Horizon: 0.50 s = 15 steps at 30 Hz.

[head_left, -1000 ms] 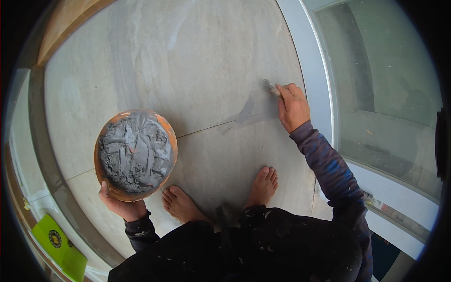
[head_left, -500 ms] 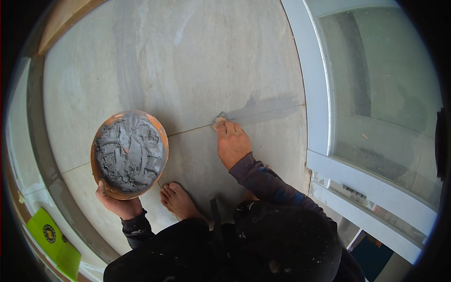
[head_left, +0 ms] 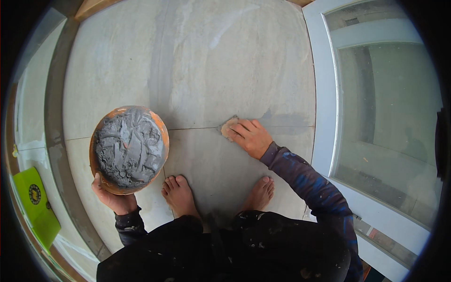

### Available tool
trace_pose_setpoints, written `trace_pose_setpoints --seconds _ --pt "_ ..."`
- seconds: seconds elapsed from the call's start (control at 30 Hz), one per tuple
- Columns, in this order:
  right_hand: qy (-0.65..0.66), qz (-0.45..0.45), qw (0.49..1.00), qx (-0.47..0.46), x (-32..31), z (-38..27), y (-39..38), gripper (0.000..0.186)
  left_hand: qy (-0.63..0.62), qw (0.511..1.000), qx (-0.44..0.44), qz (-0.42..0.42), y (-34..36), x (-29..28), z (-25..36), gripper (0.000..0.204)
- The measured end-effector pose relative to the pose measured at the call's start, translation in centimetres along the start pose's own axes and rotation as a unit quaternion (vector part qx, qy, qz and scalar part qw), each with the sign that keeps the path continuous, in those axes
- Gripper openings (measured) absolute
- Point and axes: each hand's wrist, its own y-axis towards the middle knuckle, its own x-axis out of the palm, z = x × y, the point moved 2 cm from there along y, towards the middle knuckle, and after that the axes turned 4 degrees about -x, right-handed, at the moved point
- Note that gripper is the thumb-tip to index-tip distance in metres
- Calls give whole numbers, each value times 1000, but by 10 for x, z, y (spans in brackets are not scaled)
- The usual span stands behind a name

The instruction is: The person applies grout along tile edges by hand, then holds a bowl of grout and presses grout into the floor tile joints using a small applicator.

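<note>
Right hand: the person's right hand (head_left: 254,141) is pinching a pale, flat applicator (head_left: 229,128) between thumb and fingers; dark residue is showing along its far edge.
Left hand: the left hand (head_left: 115,197) is gripping an orange bowl (head_left: 163,129) from below, its thumb pressing on the outer wall; the other fingers are mostly hiding underneath.
Paste: thick grey paste (head_left: 129,145) is filling much of the bowl, ahead of the left hand.
Floor joint: a thin joint (head_left: 195,128) is running leftward from the right hand, and the applicator is apparently touching the floor on it.
Smear: a darker grey patch (head_left: 291,117) is lying ahead and to the right of the right hand, beside the joint.
Step in hand: the person is seemingly working paste into the joint.
Next move: it is probably calling for even pressure along the line, the bowl staying level.
Writing: a green object (head_left: 35,193), well left of the left hand, is bearing a round dark emblem; its lettering is appearing too small for reading.
</note>
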Motion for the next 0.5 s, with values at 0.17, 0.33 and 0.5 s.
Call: trace_pose_setpoints --seconds 0.17,0.33,0.5 --pt "-62 -119 990 -51 -12 42 -33 28 -15 1000 13 22 11 -8 -7 56" --pt "26 -148 981 124 5 72 -49 28 -8 998 10 56 24 -7 -22 57" --pt "147 -57 980 121 3 72 70 53 -4 995 -3 101 53 -3 -7 58"
